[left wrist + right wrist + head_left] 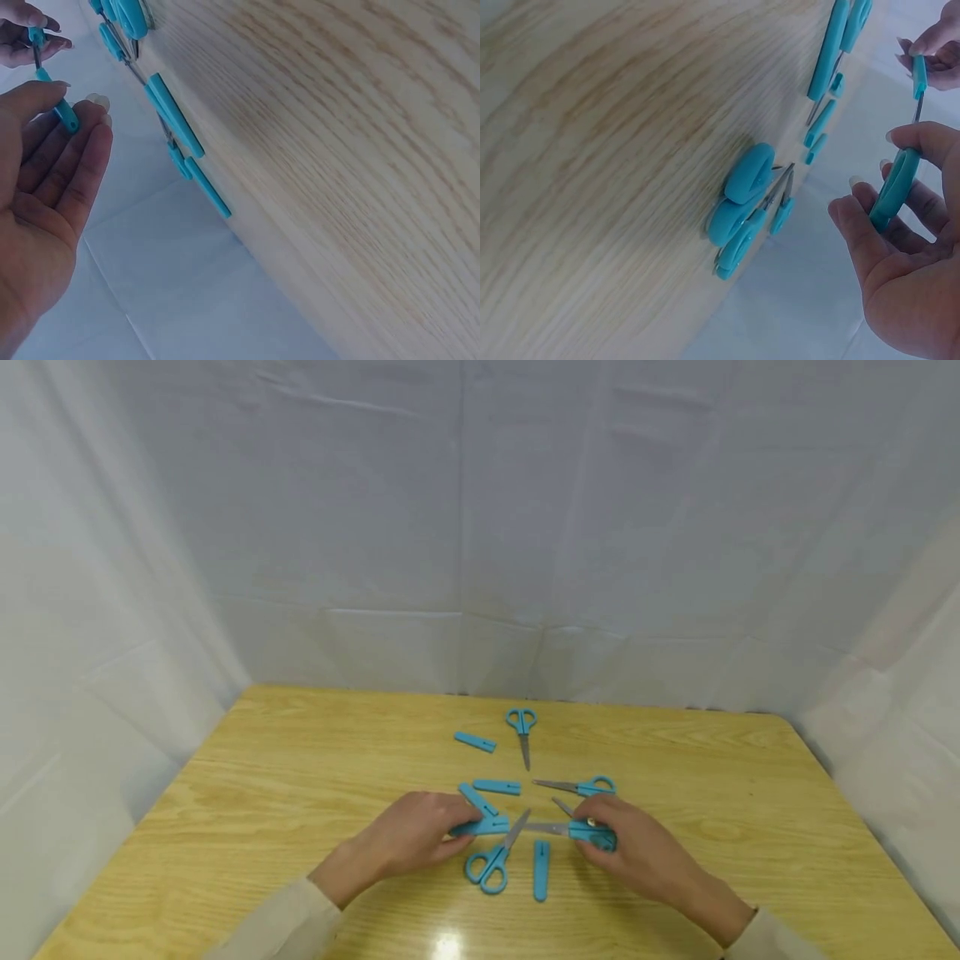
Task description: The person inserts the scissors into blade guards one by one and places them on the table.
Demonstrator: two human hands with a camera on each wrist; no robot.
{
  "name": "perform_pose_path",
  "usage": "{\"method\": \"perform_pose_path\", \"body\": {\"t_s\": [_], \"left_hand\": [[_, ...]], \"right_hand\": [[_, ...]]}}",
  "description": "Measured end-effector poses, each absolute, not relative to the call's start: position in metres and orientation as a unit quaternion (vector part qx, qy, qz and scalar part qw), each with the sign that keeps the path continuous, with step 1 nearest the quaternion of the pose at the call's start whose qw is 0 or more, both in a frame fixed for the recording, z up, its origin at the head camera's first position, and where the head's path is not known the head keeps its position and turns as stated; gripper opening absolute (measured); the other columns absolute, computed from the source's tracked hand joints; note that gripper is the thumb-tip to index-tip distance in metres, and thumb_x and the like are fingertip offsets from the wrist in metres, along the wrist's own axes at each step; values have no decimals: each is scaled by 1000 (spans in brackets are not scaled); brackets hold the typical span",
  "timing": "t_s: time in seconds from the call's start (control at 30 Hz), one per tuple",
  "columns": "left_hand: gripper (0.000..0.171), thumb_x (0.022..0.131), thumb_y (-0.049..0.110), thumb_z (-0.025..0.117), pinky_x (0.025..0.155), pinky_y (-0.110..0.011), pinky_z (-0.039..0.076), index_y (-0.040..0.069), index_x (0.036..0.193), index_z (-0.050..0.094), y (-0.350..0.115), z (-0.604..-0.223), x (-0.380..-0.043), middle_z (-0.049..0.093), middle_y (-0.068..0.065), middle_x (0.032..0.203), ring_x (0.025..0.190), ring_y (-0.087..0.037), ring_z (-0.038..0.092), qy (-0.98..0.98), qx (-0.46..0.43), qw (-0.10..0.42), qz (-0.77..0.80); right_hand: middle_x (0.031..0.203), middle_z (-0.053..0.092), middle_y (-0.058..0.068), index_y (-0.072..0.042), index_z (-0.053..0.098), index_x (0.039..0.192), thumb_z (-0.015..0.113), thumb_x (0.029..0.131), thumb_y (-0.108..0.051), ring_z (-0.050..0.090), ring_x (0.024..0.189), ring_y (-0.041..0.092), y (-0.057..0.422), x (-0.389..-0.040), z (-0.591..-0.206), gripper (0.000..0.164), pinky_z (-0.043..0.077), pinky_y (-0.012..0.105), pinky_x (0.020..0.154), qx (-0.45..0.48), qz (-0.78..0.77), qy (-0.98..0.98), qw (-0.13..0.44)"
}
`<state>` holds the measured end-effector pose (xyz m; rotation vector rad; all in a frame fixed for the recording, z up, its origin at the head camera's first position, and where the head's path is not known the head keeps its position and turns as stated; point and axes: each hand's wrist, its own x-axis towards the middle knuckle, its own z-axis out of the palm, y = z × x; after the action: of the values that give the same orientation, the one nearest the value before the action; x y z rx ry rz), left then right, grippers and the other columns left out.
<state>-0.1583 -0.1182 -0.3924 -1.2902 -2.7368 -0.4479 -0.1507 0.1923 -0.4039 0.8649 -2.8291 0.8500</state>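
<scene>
My left hand (420, 831) pinches a blue scissor blade cover (66, 116) between thumb and fingers, raised above the table. In my right hand (637, 843) is a pair of blue-handled scissors (894, 191), gripped by the handles with the blades together. The blades point left at the cover's mouth; whether the tip is inside, I cannot tell. Close below the held pair, another pair of scissors (491, 868) lies on the table. A loose blade cover (477, 799) lies just behind the held cover. Beside my right fingers shows a blade (562, 806), its handles hidden by the hand.
Several more blue covers and scissors lie on the wooden table (300, 760): a cover (542, 872) in front, a cover (497, 787) behind, scissors (596, 786) behind my right hand. Farthest back are a cover (475, 742) and scissors (521, 722). White sheets (450, 527) hang around the table.
</scene>
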Motion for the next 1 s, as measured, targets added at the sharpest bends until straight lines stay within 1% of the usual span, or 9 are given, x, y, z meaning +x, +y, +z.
{"method": "perform_pose_path", "body": {"t_s": [0.17,0.27,0.43,0.67,0.87,1.0], "left_hand": [[19,90,19,67,74,-25,53,9,106,70,-118,-393,-156,69,0,101,88,-10,64,-895,-421,45,-142],[17,89,19,68,72,-24,53,10,103,70,-118,-394,-155,69,1,97,85,-8,64,-894,-422,47,-143],[15,88,20,69,69,-22,51,11,101,70,-119,-395,-153,67,4,92,81,-5,62,-893,-424,48,-143],[15,89,20,69,69,-21,51,11,101,70,-119,-396,-152,67,5,93,82,-4,61,-890,-431,41,-145],[15,88,20,69,71,-21,51,12,101,70,-116,-395,-151,67,5,95,84,-5,62,-888,-437,43,-134],[13,88,19,69,69,-20,50,13,99,70,-113,-395,-150,67,6,94,82,-3,62,-886,-443,45,-130]], "right_hand": [[105,58,-16,-28,63,100,68,90,-26,56,88,3,191,-149,-406,11,52,29,76,285,276,-917,30],[105,57,-16,-27,63,100,68,90,-24,55,88,3,191,-149,-407,12,52,30,76,289,274,-917,32],[105,56,-16,-27,64,101,69,89,-23,54,87,4,190,-148,-408,13,51,30,77,290,276,-916,20],[107,56,-16,-26,64,102,70,88,-23,55,91,4,187,-146,-408,15,51,30,79,289,271,-918,8],[106,56,-15,-26,64,102,71,88,-21,55,94,4,184,-146,-408,17,51,32,81,299,276,-913,16],[109,57,-14,-25,65,103,71,87,-21,57,96,6,182,-145,-407,17,51,32,82,302,275,-913,18]]}}
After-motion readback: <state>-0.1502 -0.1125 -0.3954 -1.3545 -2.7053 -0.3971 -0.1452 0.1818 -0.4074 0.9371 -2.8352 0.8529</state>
